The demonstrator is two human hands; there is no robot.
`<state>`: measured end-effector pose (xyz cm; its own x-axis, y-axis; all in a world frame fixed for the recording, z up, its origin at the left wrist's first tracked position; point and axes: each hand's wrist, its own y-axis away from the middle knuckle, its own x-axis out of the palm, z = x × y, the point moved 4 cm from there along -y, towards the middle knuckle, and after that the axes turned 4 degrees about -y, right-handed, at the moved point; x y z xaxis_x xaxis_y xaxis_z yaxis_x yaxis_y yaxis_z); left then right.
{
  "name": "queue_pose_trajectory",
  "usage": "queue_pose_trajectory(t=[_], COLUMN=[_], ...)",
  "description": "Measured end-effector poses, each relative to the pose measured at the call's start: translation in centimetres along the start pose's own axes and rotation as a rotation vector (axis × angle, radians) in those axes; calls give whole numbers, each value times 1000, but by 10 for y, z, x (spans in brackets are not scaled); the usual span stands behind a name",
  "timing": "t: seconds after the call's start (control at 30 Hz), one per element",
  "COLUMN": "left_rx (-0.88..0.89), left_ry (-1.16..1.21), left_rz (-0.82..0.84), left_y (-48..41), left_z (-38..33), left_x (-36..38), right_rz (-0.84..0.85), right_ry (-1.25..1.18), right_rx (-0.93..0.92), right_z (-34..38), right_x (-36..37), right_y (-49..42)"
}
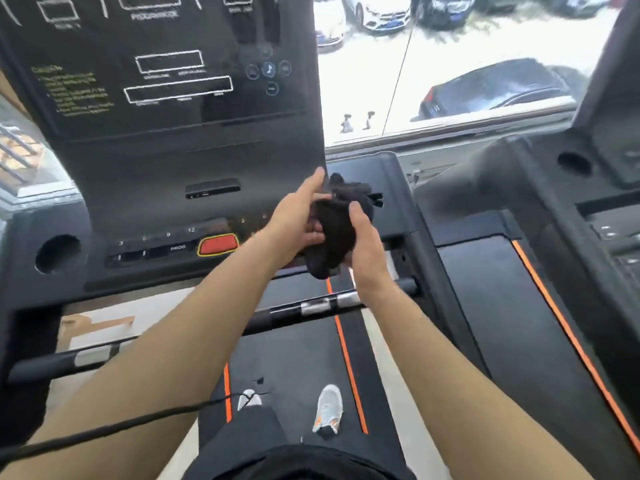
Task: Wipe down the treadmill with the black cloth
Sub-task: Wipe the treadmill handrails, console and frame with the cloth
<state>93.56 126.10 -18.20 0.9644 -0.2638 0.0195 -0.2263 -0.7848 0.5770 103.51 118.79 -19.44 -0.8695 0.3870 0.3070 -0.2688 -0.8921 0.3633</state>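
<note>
Head camera: the left hand cups the bunched black cloth from beneath and the right hand grips its side, at the treadmill console's right edge, above the handlebar. The console lettering is blurred and its top is cut off.

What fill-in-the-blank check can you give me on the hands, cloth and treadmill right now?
1. The left hand and right hand together hold a bunched cloth coloured ____.
2. The large button on the console is ____.
3. The stripes along the treadmill belt are ____.
Missing words: black; red; orange.
</note>
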Motion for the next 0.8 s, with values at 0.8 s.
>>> queue_pose_trajectory(t=[0.8], left_rx=[585], left_ry=[-634], left_rz=[-286], left_y=[-148], left_z=[-78], left_x=[101], right_rz=[-298], right_ry=[1280], right_rx=[63], right_z=[118], right_x=[-144], right_y=[-186])
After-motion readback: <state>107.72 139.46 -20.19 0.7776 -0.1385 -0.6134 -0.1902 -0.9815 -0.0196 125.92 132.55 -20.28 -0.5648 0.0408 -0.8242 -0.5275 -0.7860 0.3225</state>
